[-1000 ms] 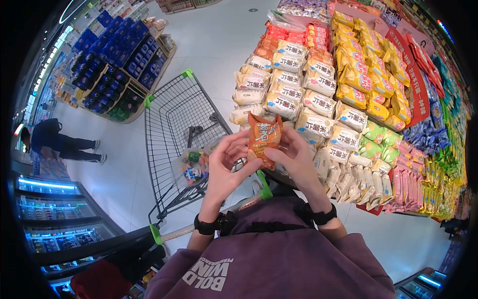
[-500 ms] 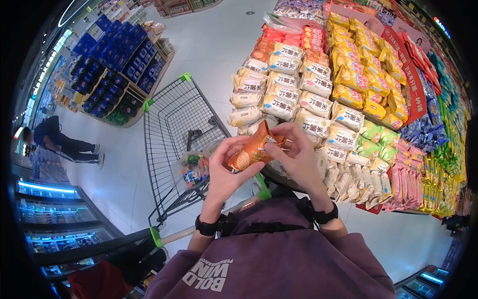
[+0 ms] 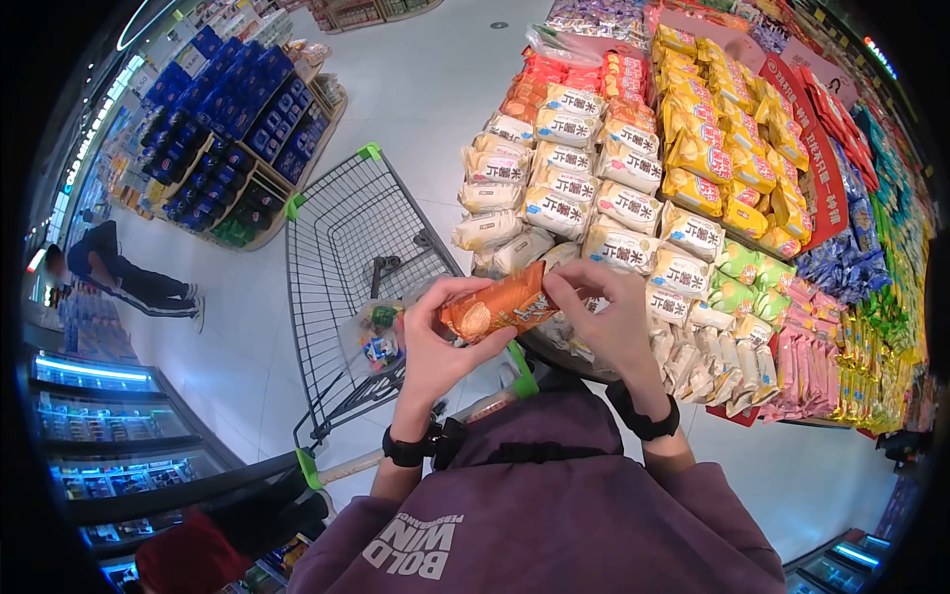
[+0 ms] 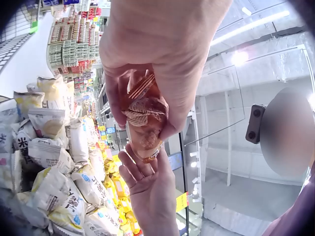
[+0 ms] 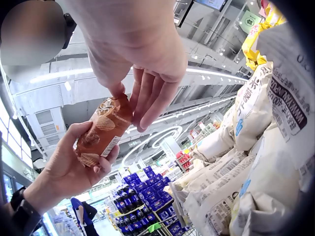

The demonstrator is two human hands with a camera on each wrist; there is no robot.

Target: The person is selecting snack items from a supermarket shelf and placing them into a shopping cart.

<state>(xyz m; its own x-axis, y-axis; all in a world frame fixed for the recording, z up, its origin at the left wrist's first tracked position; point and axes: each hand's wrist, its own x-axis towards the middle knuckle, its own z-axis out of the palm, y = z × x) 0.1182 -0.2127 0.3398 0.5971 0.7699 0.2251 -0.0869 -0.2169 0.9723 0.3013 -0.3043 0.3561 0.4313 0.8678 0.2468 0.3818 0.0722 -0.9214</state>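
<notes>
An orange-brown snack packet lies nearly level between the two hands, above the cart's near right corner. My left hand grips its left end, with fingers behind and thumb along the lower side. My right hand pinches the right end between thumb and fingers. In the left wrist view the packet's crimped end shows between the left thumb and fingers. The right wrist view shows the packet tilted, its barcode side visible, with the left hand round the lower end and the right hand at the upper end.
A shopping cart stands at the left, with a bag of colourful items inside. White packets and yellow packets are heaped on the display at right. Blue drink packs stand at upper left; a person bends at far left.
The packet has turned from upright to nearly level, its printed front rolling round. My right hand has shifted right, to the packet's end. The person at far left has moved slightly.
</notes>
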